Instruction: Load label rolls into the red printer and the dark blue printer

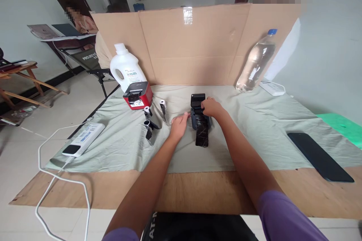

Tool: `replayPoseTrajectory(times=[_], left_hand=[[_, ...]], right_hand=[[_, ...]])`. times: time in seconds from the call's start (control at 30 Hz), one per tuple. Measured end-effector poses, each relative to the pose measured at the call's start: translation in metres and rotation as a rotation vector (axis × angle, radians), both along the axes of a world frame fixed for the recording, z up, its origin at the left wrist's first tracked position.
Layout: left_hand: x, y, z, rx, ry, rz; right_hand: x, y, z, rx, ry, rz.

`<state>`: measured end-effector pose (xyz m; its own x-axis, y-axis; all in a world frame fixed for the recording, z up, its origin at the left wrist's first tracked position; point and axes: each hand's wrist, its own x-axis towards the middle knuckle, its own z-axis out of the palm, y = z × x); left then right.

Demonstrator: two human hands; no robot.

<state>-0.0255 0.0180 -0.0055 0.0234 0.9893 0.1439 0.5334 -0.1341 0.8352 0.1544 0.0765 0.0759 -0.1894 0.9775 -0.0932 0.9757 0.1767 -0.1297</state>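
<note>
Step in hand appears to be working the raised lid (pixel 198 99) of the printer (pixel 193 119), centre frame. Right hand (pixel 212 107): fingers curled at lid; grip indeterminable. Left hand (pixel 179 125): loosely open at printer's edge, grasping nothing visible. Next move likely requires a steadied printer.

I see cloth (pixel 175 154) over the wooden table (pixel 198 192); dark device (pixel 197 100) at the right hand (pixel 212 106); phone (pixel 319 156) farther right; rolls (pixel 147 113) leftward.

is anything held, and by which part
Right hand at the black device, by its raised lid; left hand at the device's left side. Whether either grips it cannot be told.
</note>
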Motion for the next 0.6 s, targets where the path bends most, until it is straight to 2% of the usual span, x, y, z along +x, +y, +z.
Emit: replayPoseTrajectory(times=[0.27,0.6], left_hand=[[0.0009,-0.0024,0.005,-0.014,-0.018,0.01],[0.0004,-0.0009,0.0014,0.014,-0.015,-0.014]], right_hand=[[-0.0054,-0.0008,-0.0015,-0.034,-0.022,-0.05],[-0.0065,0.0024,-0.002,-0.07,-0.005,-0.09]])
